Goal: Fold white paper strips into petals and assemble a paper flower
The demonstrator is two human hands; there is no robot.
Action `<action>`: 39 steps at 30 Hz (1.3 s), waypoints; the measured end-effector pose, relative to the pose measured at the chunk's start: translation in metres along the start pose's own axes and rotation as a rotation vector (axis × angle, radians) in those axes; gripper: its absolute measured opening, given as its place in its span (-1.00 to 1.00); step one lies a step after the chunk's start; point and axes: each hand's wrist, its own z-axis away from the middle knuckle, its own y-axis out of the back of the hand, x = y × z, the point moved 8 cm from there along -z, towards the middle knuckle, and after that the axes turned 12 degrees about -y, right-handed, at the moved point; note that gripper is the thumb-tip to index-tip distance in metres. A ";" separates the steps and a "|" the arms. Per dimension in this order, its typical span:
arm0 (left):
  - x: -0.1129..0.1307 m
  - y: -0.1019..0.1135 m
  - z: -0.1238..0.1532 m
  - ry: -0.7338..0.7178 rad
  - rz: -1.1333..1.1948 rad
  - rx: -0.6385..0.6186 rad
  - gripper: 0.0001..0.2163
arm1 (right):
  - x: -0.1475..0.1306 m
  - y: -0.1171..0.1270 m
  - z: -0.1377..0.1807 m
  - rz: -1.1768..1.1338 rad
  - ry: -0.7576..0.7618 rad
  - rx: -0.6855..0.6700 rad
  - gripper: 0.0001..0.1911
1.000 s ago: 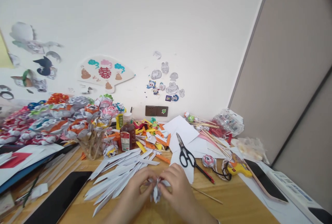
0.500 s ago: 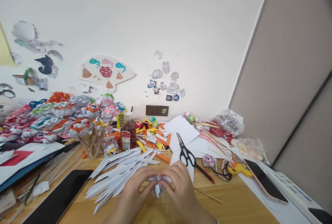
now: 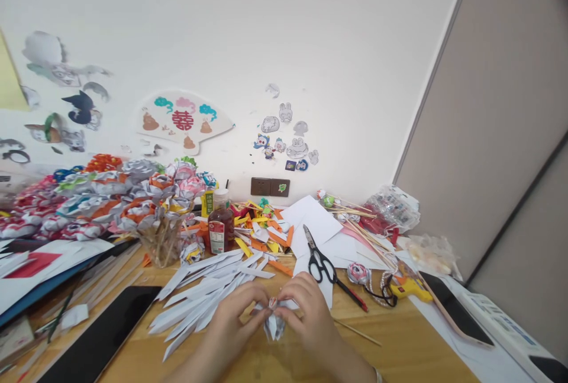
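Note:
Low in the middle of the view, both hands meet over a small folded paper flower [image 3: 274, 319], white with a red tip. My left hand [image 3: 231, 327] pinches its left side and my right hand [image 3: 308, 312] pinches its right side, fingers curled closed. The flower hangs just above the wooden table [image 3: 399, 347]. A fan of white pointed paper strips [image 3: 208, 297] lies directly left of my left hand. Black-handled scissors [image 3: 320, 258] rest on white paper just beyond my right hand.
A jar holding many paper flowers [image 3: 133, 205] stands at the left, with a brown bottle [image 3: 220, 226] beside it. Coloured paper scraps [image 3: 261, 232], wooden skewers [image 3: 355, 217], a yellow glue gun [image 3: 410, 288], a phone [image 3: 452, 312] and a black tablet [image 3: 102, 335] crowd the table.
The view has tilted slightly, and both hands have shifted a little while working the paper flower between the fingertips. Its red tip now shows at the top.

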 end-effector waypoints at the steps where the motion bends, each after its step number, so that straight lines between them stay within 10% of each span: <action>1: -0.001 -0.002 0.000 0.019 0.015 -0.025 -0.88 | 0.003 -0.001 -0.002 -0.033 -0.042 -0.026 -0.92; 12: -0.035 -0.027 0.013 0.351 0.320 -0.201 -0.88 | 0.050 -0.036 0.008 -0.309 -0.585 -0.369 -0.93; 39: -0.057 -0.044 0.024 0.416 0.190 -0.282 -0.90 | 0.085 -0.061 0.019 -0.434 -0.709 -0.463 -0.89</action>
